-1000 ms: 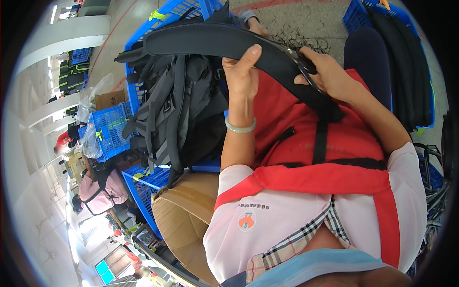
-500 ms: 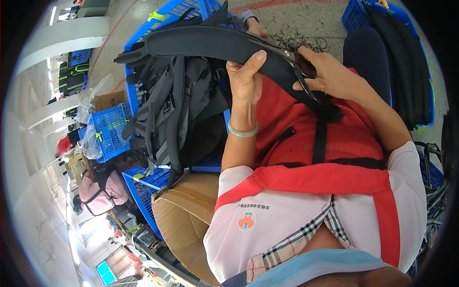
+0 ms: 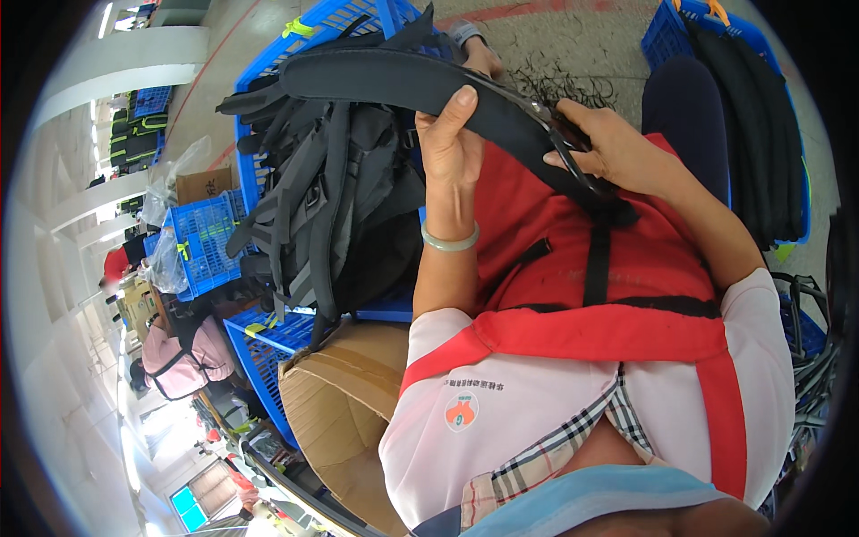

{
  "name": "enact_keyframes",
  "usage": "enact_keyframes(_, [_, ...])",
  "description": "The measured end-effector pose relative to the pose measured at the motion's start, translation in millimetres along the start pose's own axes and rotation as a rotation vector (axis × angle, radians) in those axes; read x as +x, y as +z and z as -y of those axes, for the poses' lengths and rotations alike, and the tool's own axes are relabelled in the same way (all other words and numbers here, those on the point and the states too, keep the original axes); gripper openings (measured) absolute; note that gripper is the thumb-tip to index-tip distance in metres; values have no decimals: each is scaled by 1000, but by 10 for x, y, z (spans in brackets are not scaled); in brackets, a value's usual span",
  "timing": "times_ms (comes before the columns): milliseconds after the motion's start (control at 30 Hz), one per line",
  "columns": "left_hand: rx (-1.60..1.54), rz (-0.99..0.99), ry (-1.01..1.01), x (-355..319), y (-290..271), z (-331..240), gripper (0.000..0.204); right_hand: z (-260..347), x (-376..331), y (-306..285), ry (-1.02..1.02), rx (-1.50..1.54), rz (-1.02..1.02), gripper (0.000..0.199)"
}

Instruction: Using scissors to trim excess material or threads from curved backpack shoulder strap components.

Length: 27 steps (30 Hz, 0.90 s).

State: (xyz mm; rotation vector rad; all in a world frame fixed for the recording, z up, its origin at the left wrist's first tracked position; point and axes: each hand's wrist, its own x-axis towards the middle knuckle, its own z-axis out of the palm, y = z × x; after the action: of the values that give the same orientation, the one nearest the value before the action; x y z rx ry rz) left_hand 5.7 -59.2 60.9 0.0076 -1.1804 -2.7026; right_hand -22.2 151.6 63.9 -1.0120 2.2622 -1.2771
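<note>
A long black padded strap (image 3: 385, 79) stretches across in front of me, its rounded end over the blue crate and its other end on my red apron (image 3: 528, 215). My left hand (image 3: 450, 143) is closed on the strap near its middle, with the thumb on top. In my right hand (image 3: 608, 148) is a pair of scissors (image 3: 580, 172) with dark handles. The scissors lie along the strap's far edge, pointing toward my left hand. Their blade tips are hard to make out against the black fabric.
A blue crate (image 3: 255, 67) heaped with black straps (image 3: 335, 197) stands at my left. Nearer is an open cardboard box (image 3: 335, 421). Another blue crate (image 3: 662, 40) at the right holds black padded pieces (image 3: 747, 116). Dark trimmings (image 3: 573, 85) litter the floor. A person in pink (image 3: 188, 358) is farther left.
The strap and my left hand have shifted slightly. My right hand stays on the scissors, and their handles look closer together.
</note>
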Motion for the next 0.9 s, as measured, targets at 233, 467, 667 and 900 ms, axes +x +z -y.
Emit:
enact_keyframes(233, [14, 45, 6, 5, 7, 25, 20, 17, -11, -99, 126, 9, 62, 55])
enact_keyframes(467, [57, 84, 33, 27, 139, 55, 25, 202, 93, -301, 112, 6, 100, 86])
enact_keyframes(667, [75, 93, 32, -9, 185, 46, 23, 230, 66, -307, 9, -83, 9, 71])
enact_keyframes(900, [31, 69, -3, 52, 163, -77, 20, 202, 121, -345, 186, 52, 41, 56])
